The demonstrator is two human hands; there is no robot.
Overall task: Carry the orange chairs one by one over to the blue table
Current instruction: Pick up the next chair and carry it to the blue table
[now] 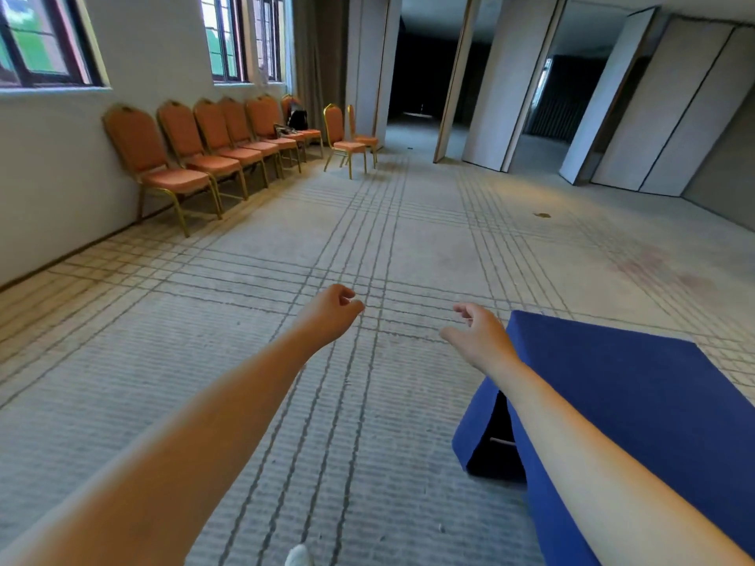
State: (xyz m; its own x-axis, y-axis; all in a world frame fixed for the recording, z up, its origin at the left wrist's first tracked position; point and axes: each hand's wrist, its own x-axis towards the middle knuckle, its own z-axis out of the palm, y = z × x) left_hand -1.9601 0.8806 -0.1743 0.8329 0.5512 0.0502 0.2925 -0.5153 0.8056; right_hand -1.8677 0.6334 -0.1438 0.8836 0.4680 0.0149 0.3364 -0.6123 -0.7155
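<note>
Several orange chairs with gold frames stand in a row along the left wall, the nearest chair point(157, 161) closest to me. Two more orange chairs point(345, 138) stand apart at the far end of the row. The blue table point(637, 402), draped in blue cloth, is at my lower right. Both arms reach forward over the carpet. My left hand point(333, 310) hangs with loosely curled fingers and holds nothing. My right hand point(476, 332) is beside the table's near corner, fingers relaxed and empty. Both hands are far from the chairs.
A black bag point(297, 118) sits on one chair far down the row. Folding partition panels point(662, 104) line the right side, with dark doorways point(421, 59) ahead. Grey lined carpet point(367, 222) stretches between me and the chairs. My shoe tip point(298, 556) shows at the bottom.
</note>
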